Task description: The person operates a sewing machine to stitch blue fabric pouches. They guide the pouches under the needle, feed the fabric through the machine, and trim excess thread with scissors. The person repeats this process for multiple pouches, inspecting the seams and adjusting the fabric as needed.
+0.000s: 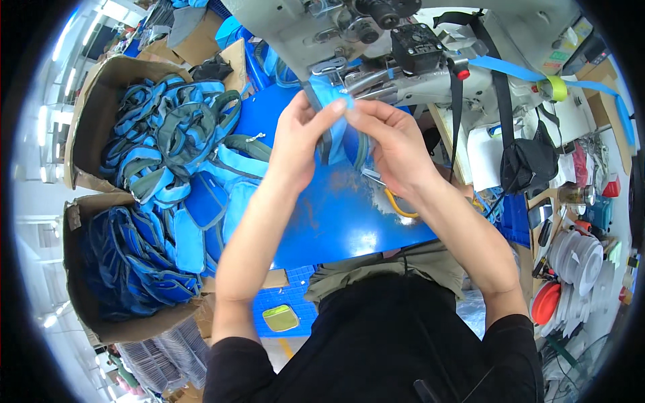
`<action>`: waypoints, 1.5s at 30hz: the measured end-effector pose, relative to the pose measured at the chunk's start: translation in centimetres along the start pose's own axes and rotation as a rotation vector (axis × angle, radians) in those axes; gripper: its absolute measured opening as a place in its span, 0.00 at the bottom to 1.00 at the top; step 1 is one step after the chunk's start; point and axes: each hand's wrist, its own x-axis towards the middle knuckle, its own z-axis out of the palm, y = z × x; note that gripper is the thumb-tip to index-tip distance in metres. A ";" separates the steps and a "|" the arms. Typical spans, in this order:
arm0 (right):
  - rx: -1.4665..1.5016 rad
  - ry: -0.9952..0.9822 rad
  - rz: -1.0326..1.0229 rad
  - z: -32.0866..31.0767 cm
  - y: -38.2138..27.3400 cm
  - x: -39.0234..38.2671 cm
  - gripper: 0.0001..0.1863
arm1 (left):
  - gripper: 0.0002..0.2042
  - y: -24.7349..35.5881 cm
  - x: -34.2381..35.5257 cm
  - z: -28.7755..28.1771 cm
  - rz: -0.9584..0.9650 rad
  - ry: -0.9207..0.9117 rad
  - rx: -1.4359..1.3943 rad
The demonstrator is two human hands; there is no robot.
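- A pale grey sewing machine [282, 27] is filling the top of the view, its working end standing just beyond both hands.
- A blue table [329, 218] is stretching beneath the forearms, its top showing worn, shiny patches.
- An upper cardboard box [89, 134] is standing at the left, and a tangle of blue-and-grey strips [178, 131] is filling it and spilling toward the table.
- A lower cardboard box [141, 328] is sitting just below, holding stacked dark-blue panels [127, 262].
- The left hand [295, 141] is pinching, thumb and forefinger nearly closed on the fabric, its other fingers mostly hidden behind.
- The right hand [398, 148] is pinching the same fabric from the other side with thumb and forefinger, the remaining fingers curling inward.
- The blue fabric piece [324, 93] with grey edging is hanging between the two hands, over the table and close to the machine.
- A black pouch [529, 164] is hanging at the right.
- A light-blue tape [500, 65] is running across the upper right.
- A yellow handle [396, 205] is lying on the table near the right wrist.
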 end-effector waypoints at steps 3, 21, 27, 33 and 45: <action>-0.107 0.009 -0.084 -0.4 0.3 -0.8 0.17 | 0.11 -2.2 -1.5 -0.6 0.608 0.173 0.690; -0.353 -0.106 -0.109 -1.1 -0.2 -10.1 0.17 | 0.13 0.2 -4.8 0.6 1.067 0.124 1.041; -0.400 -0.138 -0.103 -0.9 0.5 -9.9 0.21 | 0.14 -1.8 1.2 -3.8 1.103 0.142 1.057; -0.373 -0.111 -0.120 -1.8 1.3 -9.9 0.20 | 0.12 -1.8 -1.3 -0.4 1.201 0.321 1.176; -0.943 0.007 -0.929 -0.9 -2.6 -3.8 0.05 | 0.14 -0.8 -5.2 0.5 1.300 0.101 0.984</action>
